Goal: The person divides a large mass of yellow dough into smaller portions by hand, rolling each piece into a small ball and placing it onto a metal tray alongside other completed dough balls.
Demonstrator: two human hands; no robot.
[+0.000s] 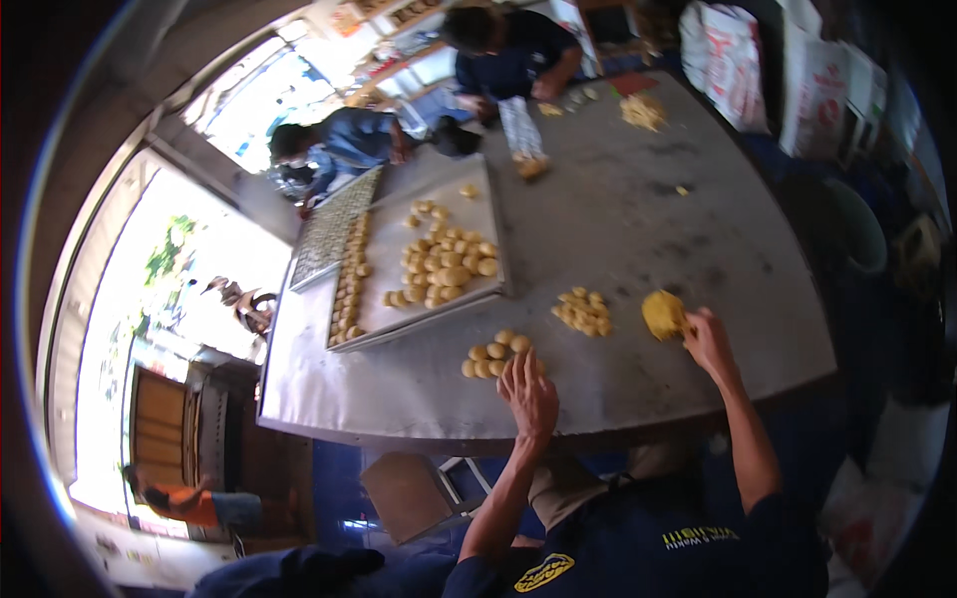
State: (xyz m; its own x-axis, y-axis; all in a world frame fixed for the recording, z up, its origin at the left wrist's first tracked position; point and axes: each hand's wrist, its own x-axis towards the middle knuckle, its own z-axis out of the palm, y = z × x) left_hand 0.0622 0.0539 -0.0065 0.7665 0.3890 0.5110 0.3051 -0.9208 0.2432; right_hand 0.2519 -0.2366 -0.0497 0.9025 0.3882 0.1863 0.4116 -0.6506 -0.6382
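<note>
My left hand (528,394) reaches over the near part of the metal table, its fingers stretched over the right end of a cluster of round, pale dough balls (495,352). Part of that cluster is hidden beneath the fingers. My right hand (708,344) is at the side of a yellow, dough-like mound (662,314), fingers closed together on its edge. What lies inside that pinch is mostly covered. Between my hands, a little farther off, sits a pile of small pale dough pieces (583,312).
A large tray (478,209) of dough balls stands left of centre, beside a tray of small moulds (337,224). Two people (518,55) work along the far side. Shredded yellow food (643,112) lies at the far right. A brown chair (407,495) stands below the table edge.
</note>
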